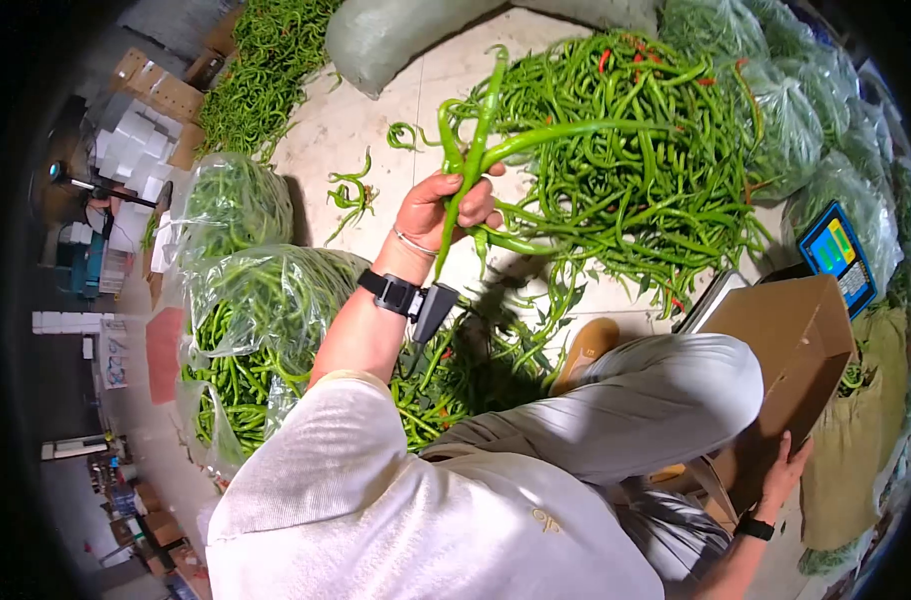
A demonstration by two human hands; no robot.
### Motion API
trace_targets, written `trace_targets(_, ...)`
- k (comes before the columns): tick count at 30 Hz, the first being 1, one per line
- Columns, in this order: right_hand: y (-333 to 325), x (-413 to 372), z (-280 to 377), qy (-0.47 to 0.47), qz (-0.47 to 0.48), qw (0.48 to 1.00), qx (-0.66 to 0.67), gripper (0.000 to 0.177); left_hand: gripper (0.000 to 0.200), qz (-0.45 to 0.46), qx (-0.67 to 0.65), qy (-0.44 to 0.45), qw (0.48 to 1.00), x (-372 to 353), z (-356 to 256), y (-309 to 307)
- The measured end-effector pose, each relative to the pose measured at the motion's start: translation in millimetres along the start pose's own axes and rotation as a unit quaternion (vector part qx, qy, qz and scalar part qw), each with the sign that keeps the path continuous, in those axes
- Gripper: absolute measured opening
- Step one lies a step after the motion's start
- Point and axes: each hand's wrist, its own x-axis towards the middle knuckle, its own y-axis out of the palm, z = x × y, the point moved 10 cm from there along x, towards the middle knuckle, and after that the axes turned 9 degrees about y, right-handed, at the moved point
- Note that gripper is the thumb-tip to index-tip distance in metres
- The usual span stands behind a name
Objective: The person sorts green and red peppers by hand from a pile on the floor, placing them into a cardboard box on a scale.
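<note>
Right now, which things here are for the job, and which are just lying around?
Probably for the job:
- long green chili peppers in the left hand
- big chili pile on the floor
- open cardboard box at the right hand

Probably just lying around:
- stacked brown cartons far left
- bulging pale sack beyond the chilies

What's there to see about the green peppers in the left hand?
The peppers are long, slender and glossy green, with smooth-looking skin. The left hand grips several together between thumb and fingers. One long pepper crosses the grip, sticking out on both sides; another stretches right in the view, across the heap of peppers; another is bent. Whether they touch that heap is unclear.
</note>
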Motion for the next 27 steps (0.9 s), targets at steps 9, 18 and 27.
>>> trace_targets(9, -31, -34, 20, 0.004, 0.064, 0.985, 0.16, 0.065, 0.047, 0.202, -0.193, -0.005, 0.96, 25, 20, 163)
trace_targets(18, -123, -120, 129, -0.024, 0.119, 0.854, 0.506, 0.045, 0.054, 0.33, -0.082, -0.146, 0.929, 8, 97, 291)
trace_targets(27, -145, -126, 179, -0.114, 0.144, 0.674, 0.715, 0.022, 0.043, 0.238, -0.249, -0.288, 0.894, -33, 200, 356)
